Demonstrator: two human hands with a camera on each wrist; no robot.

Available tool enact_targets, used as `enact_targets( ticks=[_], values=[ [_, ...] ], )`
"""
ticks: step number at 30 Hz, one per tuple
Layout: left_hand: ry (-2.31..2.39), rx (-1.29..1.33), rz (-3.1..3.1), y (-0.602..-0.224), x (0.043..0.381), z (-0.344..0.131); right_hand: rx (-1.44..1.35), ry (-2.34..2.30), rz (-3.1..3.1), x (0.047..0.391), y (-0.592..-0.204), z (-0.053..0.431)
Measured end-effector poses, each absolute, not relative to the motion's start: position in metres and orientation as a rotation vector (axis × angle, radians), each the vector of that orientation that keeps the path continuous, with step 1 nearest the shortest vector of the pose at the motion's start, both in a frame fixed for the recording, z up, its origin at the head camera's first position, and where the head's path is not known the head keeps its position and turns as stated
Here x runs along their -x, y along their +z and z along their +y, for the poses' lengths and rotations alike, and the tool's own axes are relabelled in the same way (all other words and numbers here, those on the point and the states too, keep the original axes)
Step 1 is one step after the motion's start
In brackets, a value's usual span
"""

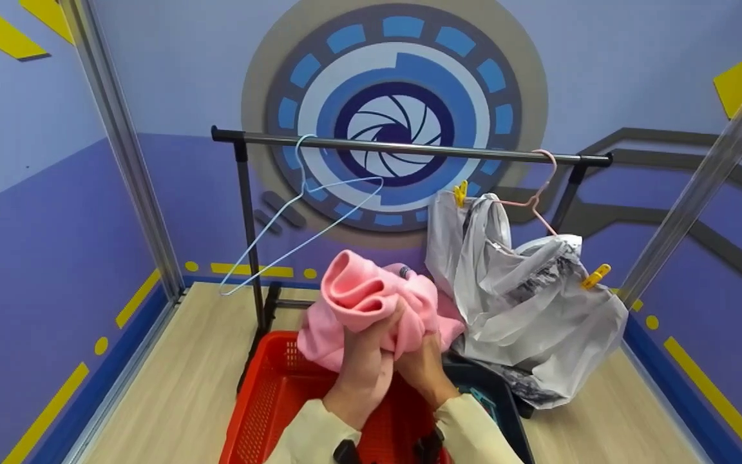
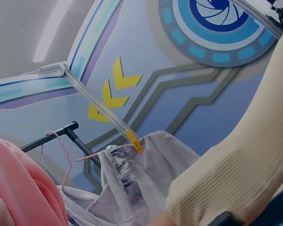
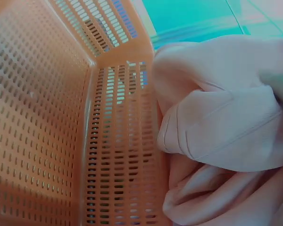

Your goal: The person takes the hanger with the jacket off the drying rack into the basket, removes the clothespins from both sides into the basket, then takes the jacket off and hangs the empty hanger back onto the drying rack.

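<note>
Both hands hold a bunched pink garment [image 1: 380, 303] of thick soft fabric above a red perforated basket [image 1: 258, 377]. The left hand [image 1: 366, 374] grips it from below, thumb up against the rolled folds. Lower on the right, the right hand [image 1: 424, 367] holds it too, its fingers largely hidden by cloth. Part of the garment hangs down behind the hands, over the basket's far end. In the left wrist view, a fold of the garment [image 2: 26, 183] fills the lower left corner. Beside the basket's wall [image 3: 122, 141], the right wrist view shows the garment [image 3: 226, 127] in pale, loose folds.
A metal rail [image 1: 403, 148] crosses behind the basket. On it hang a light-blue hanger [image 1: 304, 187] and a pink hanger [image 1: 534, 201] bearing a grey-white garment [image 1: 519, 303] with yellow clothespins [image 1: 596, 276]. A dark bin [image 1: 514, 412] stands right of the basket.
</note>
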State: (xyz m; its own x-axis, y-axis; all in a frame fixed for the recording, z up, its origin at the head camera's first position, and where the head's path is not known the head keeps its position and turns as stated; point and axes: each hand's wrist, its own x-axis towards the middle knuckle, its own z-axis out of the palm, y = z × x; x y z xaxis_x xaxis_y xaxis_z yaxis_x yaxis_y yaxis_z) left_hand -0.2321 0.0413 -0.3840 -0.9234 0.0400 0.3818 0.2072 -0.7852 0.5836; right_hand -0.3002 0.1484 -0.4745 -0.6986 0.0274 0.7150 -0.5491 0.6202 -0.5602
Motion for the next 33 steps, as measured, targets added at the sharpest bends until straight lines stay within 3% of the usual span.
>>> enact_targets(
  ticks=[5,12,18,24,33],
  values=[
    [-2.821,0.523,-0.987,-0.384,0.227,0.03,-0.347,1.181,-2.192,0.305,-0.476,0.157],
    [-2.653,0.55,-0.982,-0.399,0.24,-0.014,-0.386,0.561,-2.036,0.313,-0.478,0.175],
    [-2.409,0.328,-1.111,-0.417,0.257,-0.059,-0.372,0.701,-1.996,0.319,-0.468,0.17],
    [-1.966,0.289,-1.467,-0.413,0.266,-0.082,-0.244,0.756,-2.07,0.323,-0.453,0.165],
    [-0.909,0.353,-2.221,-0.398,0.269,-0.094,-0.111,0.914,-2.126,0.33,-0.442,0.165]
  ],
)
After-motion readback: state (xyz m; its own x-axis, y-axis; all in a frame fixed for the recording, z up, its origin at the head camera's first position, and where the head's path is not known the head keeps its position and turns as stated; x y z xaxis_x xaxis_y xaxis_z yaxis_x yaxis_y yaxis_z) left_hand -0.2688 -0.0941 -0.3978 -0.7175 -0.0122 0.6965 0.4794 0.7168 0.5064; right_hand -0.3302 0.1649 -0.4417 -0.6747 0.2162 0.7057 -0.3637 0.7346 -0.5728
